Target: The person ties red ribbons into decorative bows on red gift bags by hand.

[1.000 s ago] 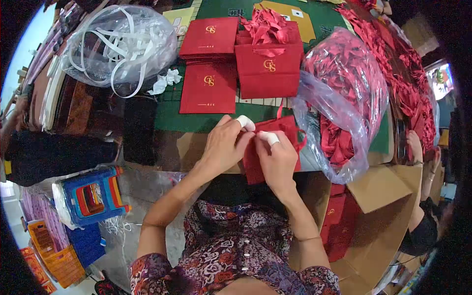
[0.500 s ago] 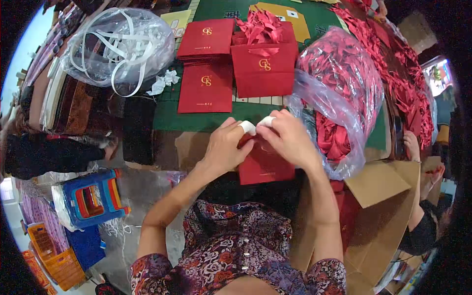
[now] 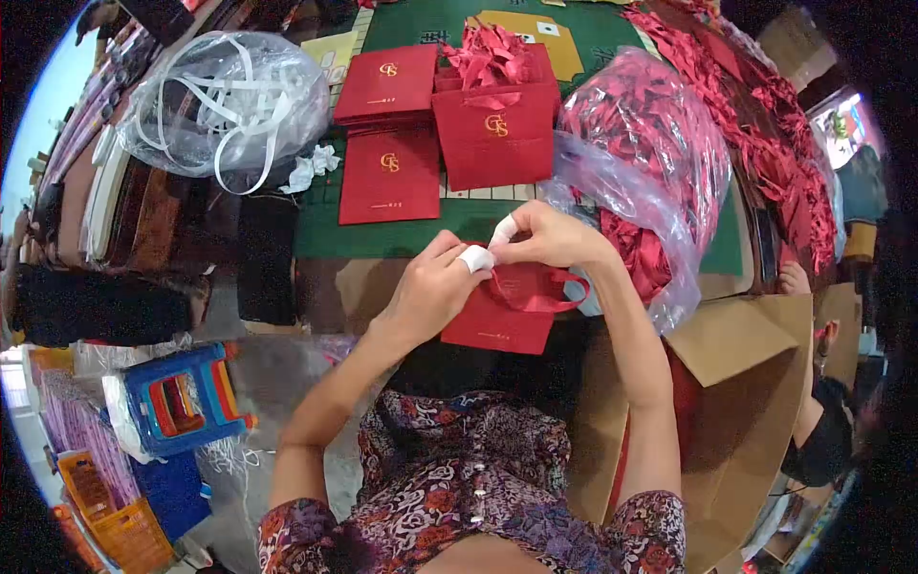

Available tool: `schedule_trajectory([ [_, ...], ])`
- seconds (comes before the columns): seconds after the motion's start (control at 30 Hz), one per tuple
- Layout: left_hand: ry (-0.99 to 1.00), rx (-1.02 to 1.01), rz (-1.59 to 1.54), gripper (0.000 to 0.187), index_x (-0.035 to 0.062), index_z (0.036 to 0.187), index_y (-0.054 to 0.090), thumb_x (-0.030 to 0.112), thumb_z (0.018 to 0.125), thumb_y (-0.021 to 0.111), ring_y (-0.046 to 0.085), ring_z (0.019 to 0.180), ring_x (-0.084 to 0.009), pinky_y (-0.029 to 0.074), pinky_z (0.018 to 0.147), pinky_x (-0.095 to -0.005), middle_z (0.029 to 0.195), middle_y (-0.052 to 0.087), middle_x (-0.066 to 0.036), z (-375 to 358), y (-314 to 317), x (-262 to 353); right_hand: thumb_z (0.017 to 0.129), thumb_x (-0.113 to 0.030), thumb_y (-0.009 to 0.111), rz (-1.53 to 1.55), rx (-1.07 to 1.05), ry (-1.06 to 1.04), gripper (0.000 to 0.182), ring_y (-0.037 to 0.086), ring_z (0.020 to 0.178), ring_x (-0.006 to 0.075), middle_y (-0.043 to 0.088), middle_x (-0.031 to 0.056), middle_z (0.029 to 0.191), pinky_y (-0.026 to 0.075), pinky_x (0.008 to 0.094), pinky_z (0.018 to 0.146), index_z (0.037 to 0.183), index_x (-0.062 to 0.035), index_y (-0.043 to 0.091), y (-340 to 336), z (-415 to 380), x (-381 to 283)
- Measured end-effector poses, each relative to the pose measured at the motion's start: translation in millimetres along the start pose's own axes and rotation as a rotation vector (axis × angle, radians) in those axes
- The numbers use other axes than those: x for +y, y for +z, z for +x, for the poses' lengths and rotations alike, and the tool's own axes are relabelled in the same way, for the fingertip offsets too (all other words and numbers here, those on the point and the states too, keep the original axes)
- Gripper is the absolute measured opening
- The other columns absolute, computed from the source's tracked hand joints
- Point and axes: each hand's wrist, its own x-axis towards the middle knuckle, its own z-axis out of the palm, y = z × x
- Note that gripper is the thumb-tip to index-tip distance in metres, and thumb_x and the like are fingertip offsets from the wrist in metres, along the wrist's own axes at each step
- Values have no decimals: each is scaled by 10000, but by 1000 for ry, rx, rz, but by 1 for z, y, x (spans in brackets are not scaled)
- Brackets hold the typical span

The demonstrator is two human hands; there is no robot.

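A red paper bag point(image 3: 497, 320) with small gold print hangs at the table's front edge, below my hands. My left hand point(image 3: 435, 292), white tape around a finger, is closed on the bag's top left corner. A red ribbon point(image 3: 540, 306) loops across the front of the bag from my fingertips. My right hand point(image 3: 550, 234), also with a taped finger, pinches at the ribbon's end close to the left fingertips; the fingers hide the exact spot.
Behind lie stacked red bags point(image 3: 390, 177), an upright red bag point(image 3: 497, 139) filled with ribbons, a plastic sack of red ribbons point(image 3: 650, 134) and a sack of white straps point(image 3: 229, 105). An open cardboard box point(image 3: 727, 421) stands at right. Another person's hand point(image 3: 794, 277) is at far right.
My right hand has lifted slightly and turned, away from the bag's top. The ribbon loop now shows across the bag's front. The whole view has shifted a little.
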Motion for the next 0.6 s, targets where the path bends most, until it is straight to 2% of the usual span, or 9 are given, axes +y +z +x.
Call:
schedule_trajectory([
  [0.03, 3, 0, -2, 162, 8, 938, 641, 53, 808, 727, 583, 842, -316, 510, 736, -397, 877, 639, -128, 0, 1, -1, 874, -188, 744, 107, 24, -63, 175, 567, 676, 53, 688, -20, 727, 464, 263, 632, 888, -14, 761, 3, 2, 6],
  [0.13, 12, 59, -15, 159, 10, 928, 642, 32, 799, 733, 591, 839, -320, 515, 739, -397, 868, 639, -134, 1, 1, -1, 850, -148, 753, 294, 63, -1, 132, 570, 688, 51, 681, -37, 733, 467, 254, 642, 870, -17, 762, 10, 7, 17],
  [0.23, -110, 24, -91, 180, 24, 933, 645, 28, 787, 750, 592, 826, -324, 513, 727, -392, 851, 628, -137, -1, -2, 2, 874, -152, 710, 211, 165, 46, 129, 587, 719, 43, 693, -32, 778, 480, 236, 692, 858, -29, 744, 19, 8, 20],
  [0.3, -260, -113, -160, 195, 40, 939, 647, 43, 782, 763, 592, 809, -308, 502, 710, -379, 835, 621, -126, -6, -2, 2, 887, -196, 685, 176, 370, 75, 180, 580, 697, 50, 680, -23, 770, 479, 250, 650, 859, -28, 743, 16, 8, 2],
  [0.33, -258, -116, -160, 195, 40, 939, 647, 43, 782, 763, 592, 809, -308, 502, 710, -379, 835, 621, -126, -8, -1, 3, 895, -195, 677, 112, 460, 85, 186, 578, 692, 51, 674, -21, 764, 478, 249, 643, 875, -23, 744, 16, 12, 3],
  [0.4, -431, -69, -156, 200, 49, 950, 661, 92, 797, 783, 601, 738, -253, 479, 642, -338, 851, 618, -117, -10, -1, 1, 903, -195, 669, 49, 549, 92, 193, 576, 688, 52, 667, -19, 758, 476, 248, 635, 890, -18, 745, 15, 18, 14],
  [0.5, -422, -65, -108, 206, 48, 968, 654, 118, 813, 771, 615, 775, -260, 482, 664, -345, 893, 638, -111, -19, 0, -15, 914, -210, 671, -27, 589, -49, 215, 580, 670, 59, 658, -4, 741, 482, 258, 618, 914, -6, 739, 9, 13, 28],
  [0.57, -385, -48, -102, 180, 53, 974, 654, 123, 835, 744, 625, 820, -264, 486, 680, -345, 942, 657, -105, -25, 4, -25, 920, -232, 680, -115, 784, 27, 238, 589, 663, 71, 660, 13, 746, 494, 278, 605, 923, 0, 733, 5, -7, 8],
  [0.6, -304, 2, -60, 171, 56, 981, 657, 112, 839, 735, 626, 836, -268, 488, 698, -349, 950, 665, -106, -23, 4, -29, 910, -247, 701, -82, 797, 88, 247, 625, 643, 106, 682, 55, 725, 509, 307, 608, 901, -4, 739, 5, -14, 1],
])
